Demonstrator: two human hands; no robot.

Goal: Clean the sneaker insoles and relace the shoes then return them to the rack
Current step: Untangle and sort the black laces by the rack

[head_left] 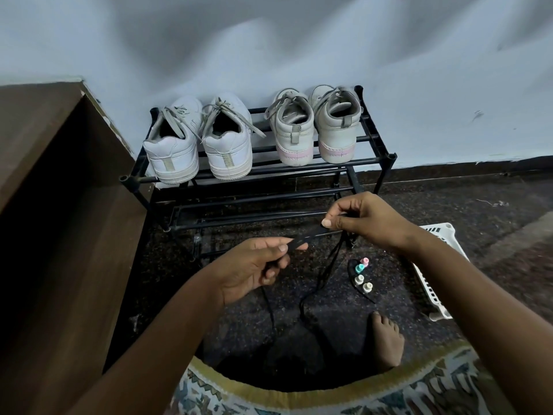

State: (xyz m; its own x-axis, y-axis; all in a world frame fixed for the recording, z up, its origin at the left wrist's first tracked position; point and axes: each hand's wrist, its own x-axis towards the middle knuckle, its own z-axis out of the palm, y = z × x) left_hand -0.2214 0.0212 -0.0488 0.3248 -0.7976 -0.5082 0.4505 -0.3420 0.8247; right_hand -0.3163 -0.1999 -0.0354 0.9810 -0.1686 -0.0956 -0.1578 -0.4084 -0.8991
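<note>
Over dark floor (449, 211), left hand (254, 265) and right hand (365, 220) pinch apparent black lace (308, 236)

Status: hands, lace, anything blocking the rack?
Left hand, right hand: both pinching black lace, stretched between them. White pair, pink-striped pair laced on rack top shelf. Four small coloured pieces, white basket on floor.

Basket (431, 292): white, slatted, on the floor, right of and below the right-hand fingers (328, 223).
Capped pieces (362, 274): four, pink, teal, two pale, just below those fingers.
Cabinet (59, 205): brown wood, well left of the left-hand fingers (281, 248).
</note>
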